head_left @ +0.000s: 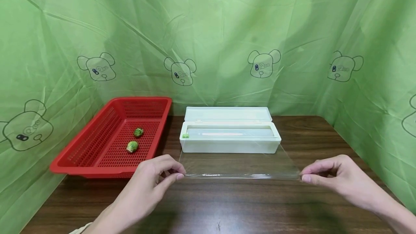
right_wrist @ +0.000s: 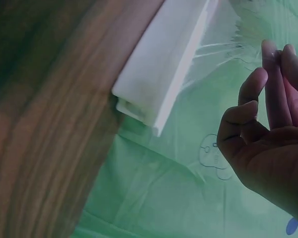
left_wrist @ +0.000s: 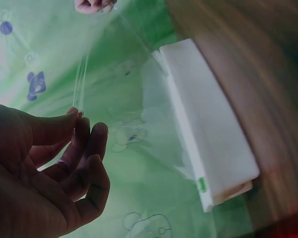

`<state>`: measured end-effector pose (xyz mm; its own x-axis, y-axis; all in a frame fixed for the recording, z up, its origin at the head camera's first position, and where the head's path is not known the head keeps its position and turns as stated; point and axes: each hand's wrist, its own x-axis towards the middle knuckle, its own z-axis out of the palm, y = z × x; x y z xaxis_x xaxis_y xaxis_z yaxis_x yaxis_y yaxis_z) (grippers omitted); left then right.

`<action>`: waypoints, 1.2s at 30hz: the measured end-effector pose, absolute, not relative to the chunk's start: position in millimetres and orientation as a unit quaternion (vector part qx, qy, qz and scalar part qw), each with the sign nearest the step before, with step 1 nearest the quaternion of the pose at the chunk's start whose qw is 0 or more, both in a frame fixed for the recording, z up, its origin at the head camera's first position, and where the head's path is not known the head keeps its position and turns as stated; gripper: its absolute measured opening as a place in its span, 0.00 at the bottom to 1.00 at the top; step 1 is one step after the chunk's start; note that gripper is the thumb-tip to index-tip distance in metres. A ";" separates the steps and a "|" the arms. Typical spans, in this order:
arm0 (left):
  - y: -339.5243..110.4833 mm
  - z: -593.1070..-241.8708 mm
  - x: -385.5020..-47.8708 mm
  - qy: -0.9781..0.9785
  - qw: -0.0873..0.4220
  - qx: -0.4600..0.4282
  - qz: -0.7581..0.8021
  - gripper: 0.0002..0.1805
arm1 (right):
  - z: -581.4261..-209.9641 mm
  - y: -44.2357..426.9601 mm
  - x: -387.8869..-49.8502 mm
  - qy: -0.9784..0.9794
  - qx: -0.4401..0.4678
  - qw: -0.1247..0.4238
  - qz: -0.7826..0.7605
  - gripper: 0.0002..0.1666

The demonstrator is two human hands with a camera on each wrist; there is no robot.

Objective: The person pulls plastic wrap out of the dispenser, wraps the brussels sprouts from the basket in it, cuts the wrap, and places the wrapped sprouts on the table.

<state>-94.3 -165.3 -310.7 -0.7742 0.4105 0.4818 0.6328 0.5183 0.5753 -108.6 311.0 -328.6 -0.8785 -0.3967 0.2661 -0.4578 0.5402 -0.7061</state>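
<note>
A clear sheet of plastic wrap (head_left: 240,165) stretches from a white wrap dispenser box (head_left: 230,146) towards the front of the table. My left hand (head_left: 152,181) pinches its near left corner between thumb and fingers. The near right corner is pinched by my right hand (head_left: 341,180). Between the hands the wrap's front edge runs taut and shiny. The dispenser's lid (head_left: 227,113) stands raised at the back, and a small green slider (head_left: 185,135) sits at its left end. Both wrist views show the box (left_wrist: 213,119) beyond the pinching fingers.
Left of the dispenser stands a red perforated basket (head_left: 110,143) holding two Brussels sprouts, one farther back (head_left: 138,132) and one nearer (head_left: 132,146). Everything rests on a dark wooden table (head_left: 227,205). Green cloth (head_left: 214,39) with bear drawings encloses the back and sides.
</note>
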 end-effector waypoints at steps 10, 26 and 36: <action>-167.5 -335.2 -90.2 -0.868 0.088 -0.296 -0.390 0.11 | -358.1 315.5 -107.7 -0.853 0.295 0.000 0.430 0.17; -167.7 -365.9 -95.7 -0.891 0.035 -0.311 -0.327 0.12 | -387.8 312.9 -109.9 -0.851 0.319 -0.044 0.415 0.12; -167.9 -377.4 -100.3 -0.906 0.038 -0.316 -0.280 0.12 | -398.8 307.3 -114.2 -0.835 0.346 -0.067 0.424 0.11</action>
<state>-100.3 -167.9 -377.4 -0.7978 0.5506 0.2459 0.5932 0.6437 0.4834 -114.2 307.3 -398.8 -0.7523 -0.6334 0.1816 -0.5202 0.4018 -0.7536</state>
